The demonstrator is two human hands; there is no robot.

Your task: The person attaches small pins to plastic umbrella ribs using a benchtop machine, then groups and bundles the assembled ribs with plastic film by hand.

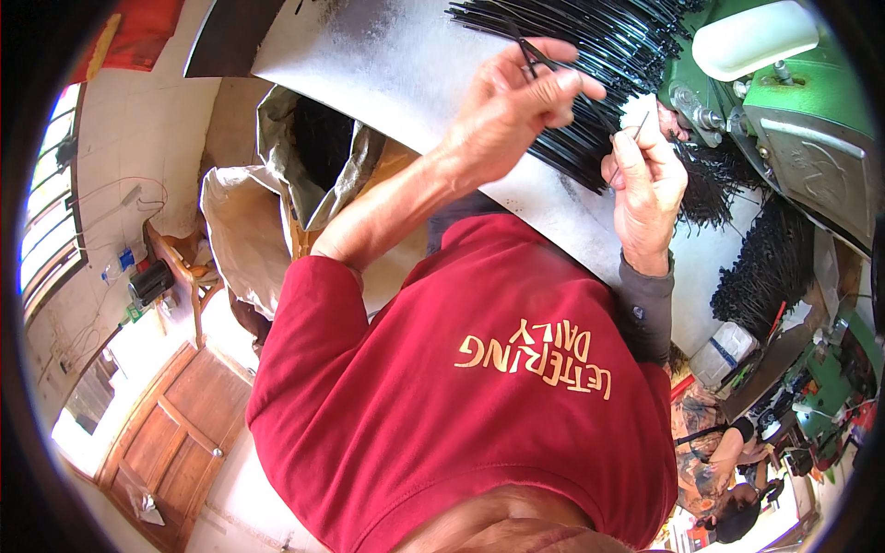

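My left hand (516, 111) is raised over the metal table (369, 69), its thumb and fingers closed on a thin black rod (527, 53) that forks or crosses near the fingertips. To its right, my right hand (647, 189) pinches a thin, wire-like piece (640, 127) between thumb and finger; its far end is hard to make out. Behind both hands lies a wide row of thin black rods (608, 51), side by side on the table. Right beside my right hand is the green machine (802, 101), with bolts and a metal fitting facing the hand.
A white tray (756, 39) sits atop the machine. Bundles of black rods (770, 263) lie at the table's right. An open sack (277, 138) with dark contents stands left, below the table edge. A co-worker (705, 452) is at the lower right; a wooden door (175, 433) is lower left.
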